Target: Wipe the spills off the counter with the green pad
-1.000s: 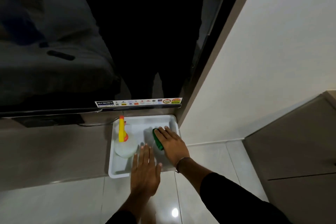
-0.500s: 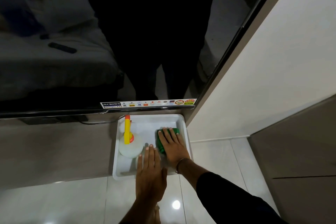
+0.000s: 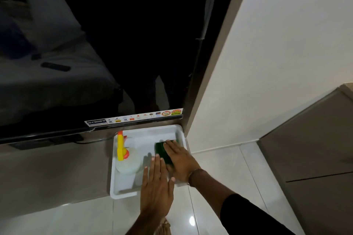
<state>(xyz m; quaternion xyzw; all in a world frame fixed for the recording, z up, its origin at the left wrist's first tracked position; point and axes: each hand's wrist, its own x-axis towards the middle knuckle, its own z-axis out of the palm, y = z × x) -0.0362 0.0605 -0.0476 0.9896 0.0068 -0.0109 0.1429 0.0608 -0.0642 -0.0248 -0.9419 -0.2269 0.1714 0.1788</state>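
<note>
A green pad lies inside a white tray on the brown counter. My right hand lies flat over the pad's right part, fingers curled on its far edge, gripping it. My left hand is spread flat over the tray's near rim, fingers apart, holding nothing. In the tray's left half stands a clear round bottle with a yellow spout and orange collar.
A large dark TV screen hangs just above the counter, its lower edge close over the tray. A white wall rises on the right, beside a brown cabinet. Glossy white floor tiles lie below.
My right hand has shifted toward the tray's right side on the pad, and more of the green pad shows at its left. My left hand stays on the near rim.
</note>
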